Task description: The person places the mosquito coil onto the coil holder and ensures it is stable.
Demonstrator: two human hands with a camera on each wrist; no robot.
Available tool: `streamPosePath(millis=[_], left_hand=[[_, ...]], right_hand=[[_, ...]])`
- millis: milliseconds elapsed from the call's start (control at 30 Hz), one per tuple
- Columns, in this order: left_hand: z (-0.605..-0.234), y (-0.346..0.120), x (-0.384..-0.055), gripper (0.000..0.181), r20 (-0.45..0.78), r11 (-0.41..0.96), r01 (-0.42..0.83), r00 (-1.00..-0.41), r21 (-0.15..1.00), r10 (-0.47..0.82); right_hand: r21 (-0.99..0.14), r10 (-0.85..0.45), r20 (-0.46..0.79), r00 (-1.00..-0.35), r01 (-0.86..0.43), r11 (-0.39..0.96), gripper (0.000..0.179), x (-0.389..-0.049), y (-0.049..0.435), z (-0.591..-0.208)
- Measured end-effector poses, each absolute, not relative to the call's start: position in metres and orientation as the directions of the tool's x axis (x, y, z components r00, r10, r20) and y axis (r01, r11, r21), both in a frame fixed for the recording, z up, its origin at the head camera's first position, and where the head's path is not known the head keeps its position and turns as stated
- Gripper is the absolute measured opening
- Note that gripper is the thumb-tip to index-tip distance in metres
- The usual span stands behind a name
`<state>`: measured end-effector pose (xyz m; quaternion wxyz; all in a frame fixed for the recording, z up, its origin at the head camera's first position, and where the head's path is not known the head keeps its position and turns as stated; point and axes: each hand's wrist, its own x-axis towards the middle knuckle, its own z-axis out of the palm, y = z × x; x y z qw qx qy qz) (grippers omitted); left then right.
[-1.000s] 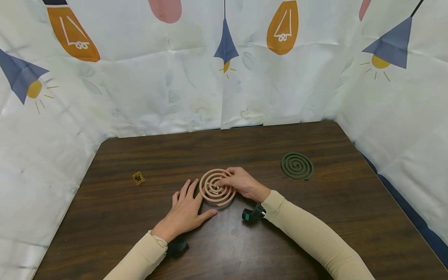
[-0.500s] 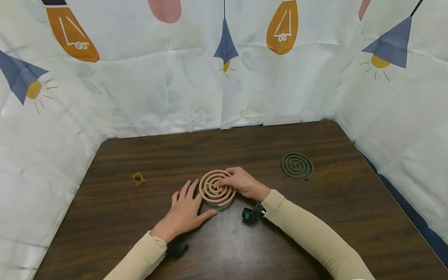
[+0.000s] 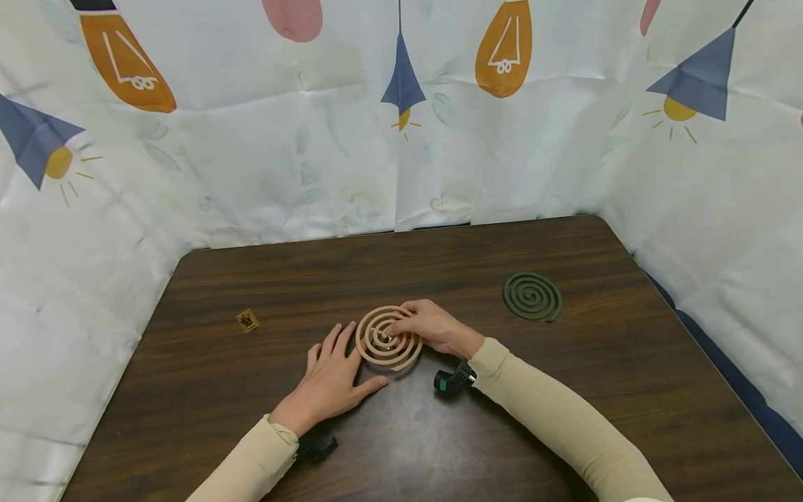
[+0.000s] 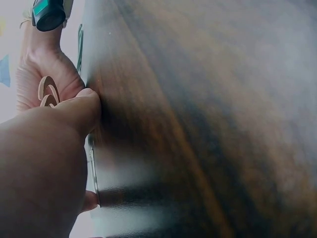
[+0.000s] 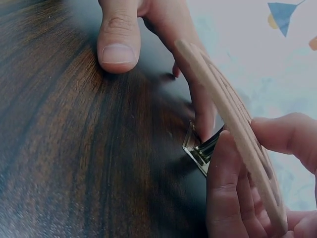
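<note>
I watch over a dark table (image 3: 301, 279). Left hand (image 3: 330, 376) lies on it, grip apart, fingers straight and spread. Right hand (image 3: 436, 326): grip clamped on tan coil (image 5: 223, 104), held above the table, about midway between left and right edges. Green coil (image 3: 532, 297) lies toward the far right corner. Metal stand (image 5: 200, 154) under tan coil. Gold square piece (image 3: 247, 320) lies toward the far left corner.

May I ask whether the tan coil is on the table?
Off: in the right wrist view, the right hand holds the coil above the table.
</note>
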<state>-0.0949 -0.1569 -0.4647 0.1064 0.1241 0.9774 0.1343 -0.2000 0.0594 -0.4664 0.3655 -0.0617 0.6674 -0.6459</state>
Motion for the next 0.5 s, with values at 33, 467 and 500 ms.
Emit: streamPosePath(millis=[33, 467, 500], left_hand=[[-0.4649, -0.1571, -0.0948, 0.086, -0.174, 0.933, 0.214, -0.947, 0.29, 0.271], [-0.465, -0.1578, -0.0954, 0.087, -0.176, 0.931, 0.216, -0.945, 0.295, 0.275], [-0.4648, -0.1577, -0.0955, 0.087, -0.178, 0.931, 0.215, -0.945, 0.294, 0.275]], right_hand=[[-0.907, -0.556, -0.408, -0.724, 0.389, 0.16, 0.034, -0.2, 0.0594, -0.466], [-0.913, -0.558, -0.402, -0.726, 0.364, 0.183, 0.032, -0.201, 0.0584, -0.4654], [-0.915, -0.558, -0.399, -0.728, 0.356, 0.189, 0.032, -0.201, 0.0584, -0.4654]])
